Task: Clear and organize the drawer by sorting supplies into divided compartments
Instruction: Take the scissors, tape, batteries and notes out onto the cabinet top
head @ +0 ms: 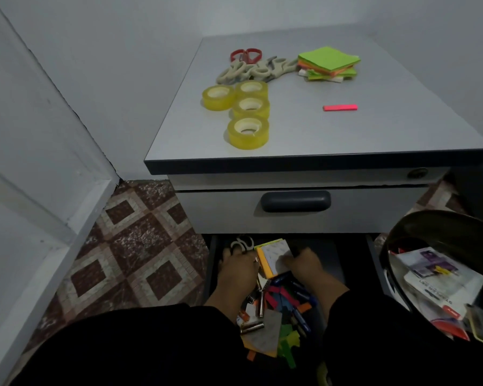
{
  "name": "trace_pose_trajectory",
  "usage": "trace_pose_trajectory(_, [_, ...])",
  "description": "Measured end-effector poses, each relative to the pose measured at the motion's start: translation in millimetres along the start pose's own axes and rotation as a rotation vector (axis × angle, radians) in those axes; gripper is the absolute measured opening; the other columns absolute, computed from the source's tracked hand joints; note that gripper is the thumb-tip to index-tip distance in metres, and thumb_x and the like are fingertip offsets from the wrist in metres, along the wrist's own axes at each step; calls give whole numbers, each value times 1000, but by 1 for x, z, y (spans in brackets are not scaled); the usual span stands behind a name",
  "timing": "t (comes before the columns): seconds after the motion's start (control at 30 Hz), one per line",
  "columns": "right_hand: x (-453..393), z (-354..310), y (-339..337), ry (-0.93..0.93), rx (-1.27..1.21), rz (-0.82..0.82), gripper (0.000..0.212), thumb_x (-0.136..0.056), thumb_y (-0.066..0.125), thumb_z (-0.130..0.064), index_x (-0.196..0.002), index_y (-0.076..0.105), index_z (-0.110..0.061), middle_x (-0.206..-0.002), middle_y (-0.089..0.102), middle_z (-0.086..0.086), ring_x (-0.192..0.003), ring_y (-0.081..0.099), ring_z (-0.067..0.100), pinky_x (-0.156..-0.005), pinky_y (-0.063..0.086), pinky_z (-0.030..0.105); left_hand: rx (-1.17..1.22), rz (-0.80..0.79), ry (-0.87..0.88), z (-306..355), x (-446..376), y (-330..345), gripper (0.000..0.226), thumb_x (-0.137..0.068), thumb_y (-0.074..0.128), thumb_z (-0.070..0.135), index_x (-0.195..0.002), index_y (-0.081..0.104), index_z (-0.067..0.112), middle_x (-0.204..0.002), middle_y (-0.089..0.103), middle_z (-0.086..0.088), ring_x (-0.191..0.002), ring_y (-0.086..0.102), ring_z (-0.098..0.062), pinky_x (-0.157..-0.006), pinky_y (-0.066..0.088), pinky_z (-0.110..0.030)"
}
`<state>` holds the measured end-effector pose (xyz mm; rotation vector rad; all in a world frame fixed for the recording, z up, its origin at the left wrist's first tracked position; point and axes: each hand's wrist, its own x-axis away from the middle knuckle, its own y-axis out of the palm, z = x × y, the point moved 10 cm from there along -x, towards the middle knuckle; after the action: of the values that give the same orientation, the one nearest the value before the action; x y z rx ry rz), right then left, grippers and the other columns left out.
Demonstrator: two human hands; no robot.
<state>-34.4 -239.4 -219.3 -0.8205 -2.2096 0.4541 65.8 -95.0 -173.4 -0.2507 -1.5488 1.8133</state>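
- Drawer (332, 254) lay pulled out low under the cabinet (304, 215), near the person; clutter filled its middle: batteries (255, 307), pens (300, 295), coloured paper strips (279, 298).
- Left hand (236, 270) was at the far-left corner of the pile, fingers curled down over the handles of white scissors (241, 244); it seemed to grip them, though the dim light left the hold uncertain.
- Right hand (304, 264) rested on a note pad (273, 259), fingers bent over its right edge and apparently holding it.
- Pad sat between the two hands, touching the right one; its long axis ran near-to-far, tilted slightly left. Right hand was clearly nearer.
- Scissors lay just far of the left hand, handles pointing far; blades were hidden beneath the hand.
- No dividers were visible in the drawer; too dark to tell.
- On the cabinet top (388, 126), well apart and up: four tape rolls (248, 129) at left, more scissors (251, 69) behind them, a stack of notes (328, 62) at far right, a pink strip (340, 107) alone.
- Judgement: clearing was partly done; the next lift would likely carry the pad up and away to the stack.
- Bin (444, 274) of packaging stood at right.
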Motion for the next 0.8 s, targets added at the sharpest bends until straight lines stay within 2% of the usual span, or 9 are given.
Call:
trace_pose_trajectory(0.17, [1,4,11,20,46,-52,37,-82,72,-29,-108,68,-2,-107,68,14,-97,64,28,-81,52,33,56,53,-4,-3,7,-5,35,-94,49,26,-128,55,22,-128,49,-12,-117,38,-31,-95,38,-35])
trace_pose_trajectory(0.3, [4,2,10,4,-64,-28,34,-80,74,-13,-109,67,3,-107,68,17,-97,64,29,-73,46,27,95,10,-22,-3,10,-2,35,-90,58,30,-124,57,24,-129,48,-11,-120,37,-32,-98,36,-34])
trace_pose_trajectory(0.4, [8,5,6,13,-166,6,31,-80,72,-9,-107,66,6,-104,68,20,-92,64,28,-71,47,28,127,0,-25,-1,12,-2,30,-89,60,33,-117,58,22,-127,49,-10,-119,37,-30,-98,37,-35])
trace_pose_trajectory(0.53, [11,19,-5,46,-225,47,30,-84,68,-9,-110,63,7,-101,66,17,-91,63,29,-72,47,29,-96,169,-36,7,24,-16,49,-89,57,46,-125,46,16,-127,42,-8,-119,36,-27,-97,36,-36])
trace_pose_trajectory(0.63, [16,29,-14,62,-256,54,26,-86,66,-6,-108,64,6,-96,65,17,-88,63,29,-71,48,31,-217,192,-132,5,35,-14,55,-92,47,53,-124,51,8,-126,45,-11,-119,36,-27,-98,33,-36])
trace_pose_trajectory(0.73, [20,37,-20,71,-324,61,26,-86,65,-3,-110,64,7,-99,66,19,-92,64,33,-78,52,38,-294,117,-164,7,37,-4,40,-95,46,38,-120,56,9,-127,47,-11,-120,37,-28,-98,32,-36])
trace_pose_trajectory(0.8, [23,40,-21,68,-367,55,25,-86,65,-1,-110,64,6,-98,66,18,-92,64,32,-77,52,36,-319,70,-155,13,36,-1,33,-92,47,28,-118,58,10,-127,49,-11,-119,39,-28,-97,32,-36])
